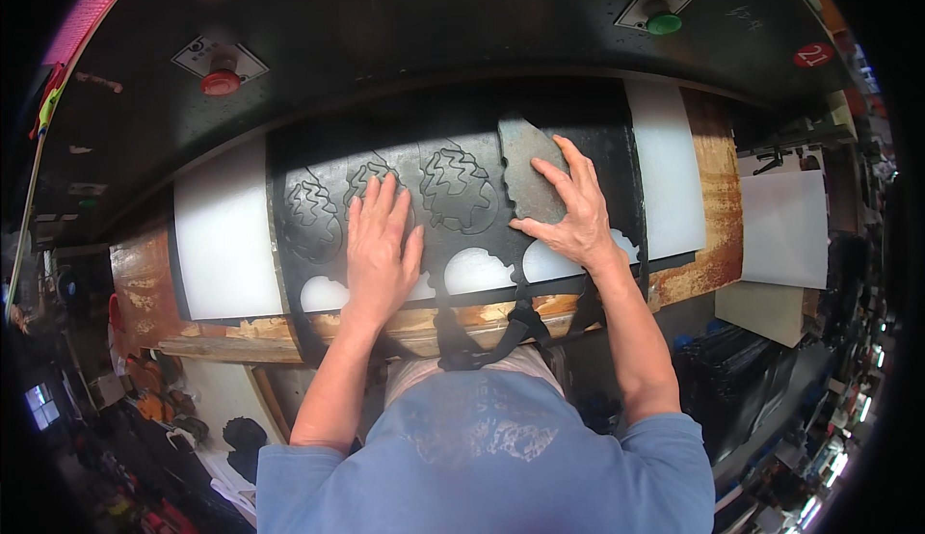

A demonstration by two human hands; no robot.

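White board (226,235) underlies the black sheet (429,245); on that sheet, the left hand (381,254) lies flat, gripping nothing; the half-curled right hand (583,214) clasps a grey plate (525,173).

1. Two bare hands in play: left hand (381,256), right hand (576,208)!
2. One grey cutting die (528,173), just one.
3. One black sheet (618,148).
4. Three zigzag-patterned outlines (460,190) showing!
5. Two push buttons: one red button (221,82), one green button (664,23).

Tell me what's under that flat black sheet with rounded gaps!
A smooth white board shows through rounded gaps in the flat black sheet and past both sides; anything under solid parts is hidden.
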